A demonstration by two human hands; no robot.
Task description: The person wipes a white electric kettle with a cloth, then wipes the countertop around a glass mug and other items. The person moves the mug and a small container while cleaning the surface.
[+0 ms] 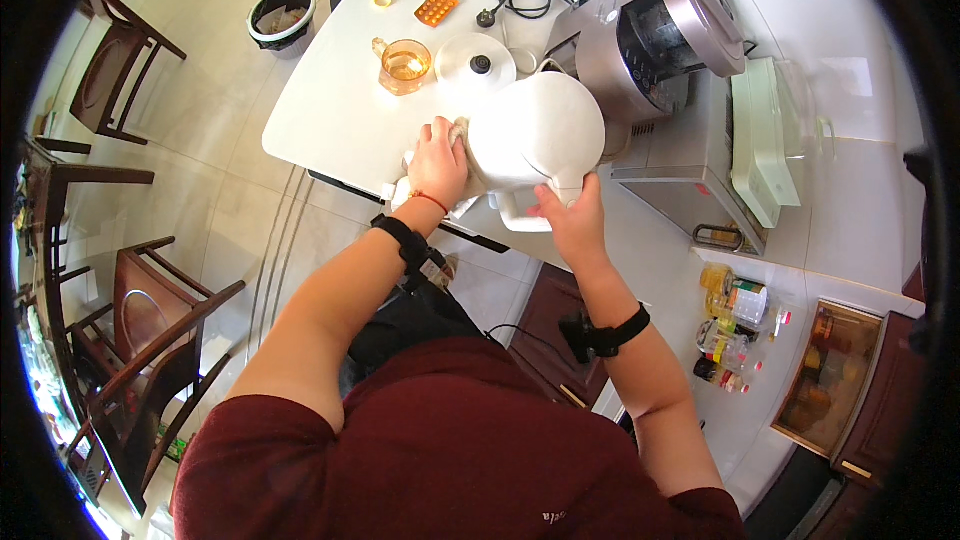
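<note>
A white electric kettle (544,127) with a rounded body is before me at the counter's edge. My right hand (581,221) grips it at its near side, by the handle's top. My left hand (439,165) presses a beige cloth (472,184) against the kettle's left side. A white round lid with a black knob (457,71) lies behind the kettle. To its left stands an amber glass mug (405,67) holding clear liquid.
An orange blister pack (436,7), a small yellow ring (382,1) and a black plug cable (525,0) lie farther back. A grey blender-like appliance (637,37) stands right. Bottles (724,349) line the right counter. A waste bin (282,19) and wooden chairs (157,307) stand left.
</note>
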